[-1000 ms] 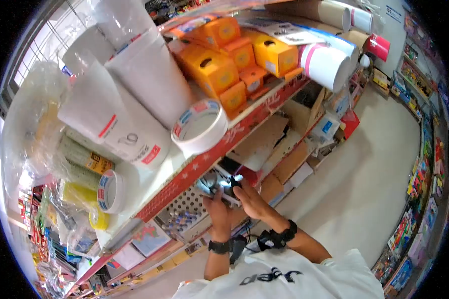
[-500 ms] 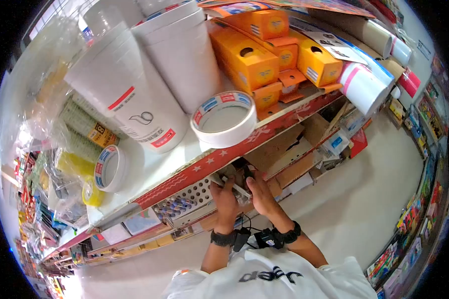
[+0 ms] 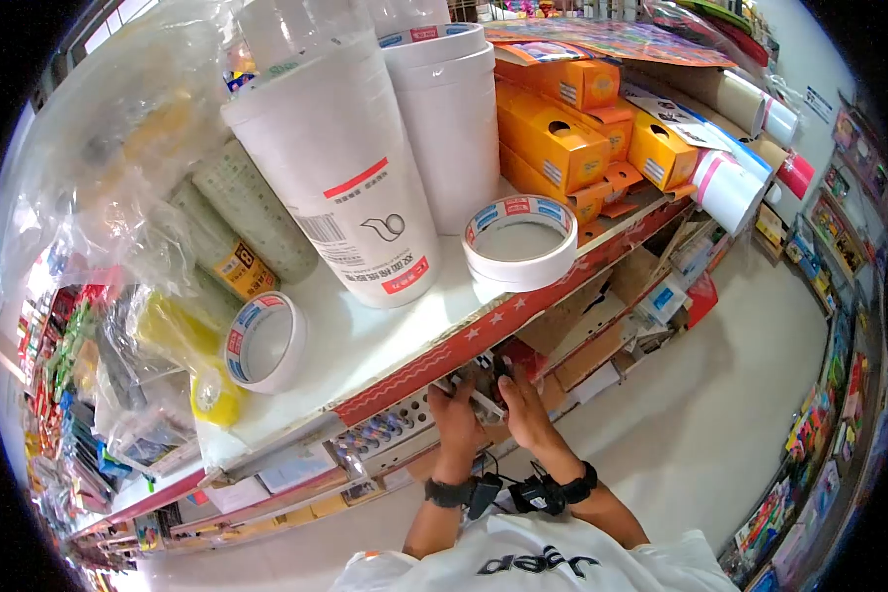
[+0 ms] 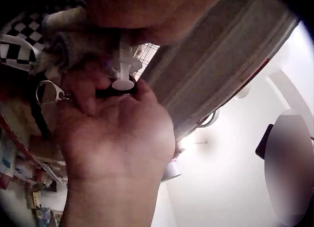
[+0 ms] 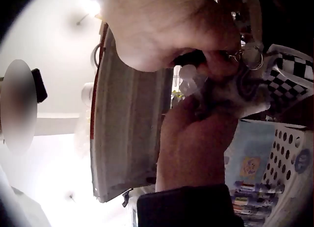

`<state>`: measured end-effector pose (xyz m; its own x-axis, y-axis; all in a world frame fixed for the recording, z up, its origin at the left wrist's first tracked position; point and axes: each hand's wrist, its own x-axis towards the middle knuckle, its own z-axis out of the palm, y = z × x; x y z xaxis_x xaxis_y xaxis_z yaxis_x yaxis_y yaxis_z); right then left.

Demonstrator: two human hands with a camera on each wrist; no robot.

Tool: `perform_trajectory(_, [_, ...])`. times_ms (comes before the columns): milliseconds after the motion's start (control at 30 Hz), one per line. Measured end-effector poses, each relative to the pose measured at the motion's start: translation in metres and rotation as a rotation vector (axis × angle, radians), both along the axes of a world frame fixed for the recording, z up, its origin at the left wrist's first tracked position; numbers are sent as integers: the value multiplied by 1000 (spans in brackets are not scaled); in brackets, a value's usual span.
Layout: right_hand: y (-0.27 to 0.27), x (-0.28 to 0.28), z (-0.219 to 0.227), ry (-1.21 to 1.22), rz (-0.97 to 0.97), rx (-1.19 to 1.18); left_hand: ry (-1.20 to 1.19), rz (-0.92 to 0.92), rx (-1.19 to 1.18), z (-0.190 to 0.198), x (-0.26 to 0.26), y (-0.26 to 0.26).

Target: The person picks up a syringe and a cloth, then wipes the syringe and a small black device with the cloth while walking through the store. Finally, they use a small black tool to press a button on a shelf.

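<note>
In the head view both hands meet under the front edge of the shelf. My left hand (image 3: 454, 419) grips a pale, patterned soft item (image 5: 245, 92) with its fingers and thumb. A black-and-white checkered piece (image 5: 293, 69) hangs beside that item. My right hand (image 3: 530, 414), its palm large in the left wrist view, curls its fingers round a small black object (image 3: 503, 367), mostly hidden. A metal ring with a clasp (image 4: 60, 94) sticks out by its fingers. Between the hands shows a white plastic piece (image 4: 123, 83) with a flat round end.
White wrapped tape stacks (image 3: 365, 217), a loose tape roll (image 3: 521, 271), another roll (image 3: 264, 340) and orange boxes (image 3: 553, 138) stand on the shelf (image 3: 395, 370). Below is a perforated white basket (image 5: 279, 156) near several markers (image 5: 252, 197). Pale floor (image 3: 701, 365) lies right.
The head view has shifted, so the shelf goods now appear farther right. The bright glow at the hands one second ago no longer shows. Both hands stay close together.
</note>
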<state>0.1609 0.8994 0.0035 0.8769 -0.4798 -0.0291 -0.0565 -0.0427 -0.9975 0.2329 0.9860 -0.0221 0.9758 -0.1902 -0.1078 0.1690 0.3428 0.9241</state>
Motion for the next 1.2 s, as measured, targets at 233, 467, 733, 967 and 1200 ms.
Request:
perform_trajectory(233, [20, 5, -24, -96, -158, 120, -666, -23, 497, 1, -4, 14])
perform_trajectory(467, [28, -3, -14, -101, -263, 63, -36, -125, -48, 13, -6, 11])
perform_trajectory(733, [23, -5, -13, -154, -272, -144, -158, -158, 106, 5, -7, 13])
perform_trajectory(967, [14, -19, 11, -126, -94, -206, -271, -235, 49, 7, -12, 10])
perform_trajectory(1200, [-4, -35, 32, -84, -155, -431, -228, -195, 98, 20, -13, -10])
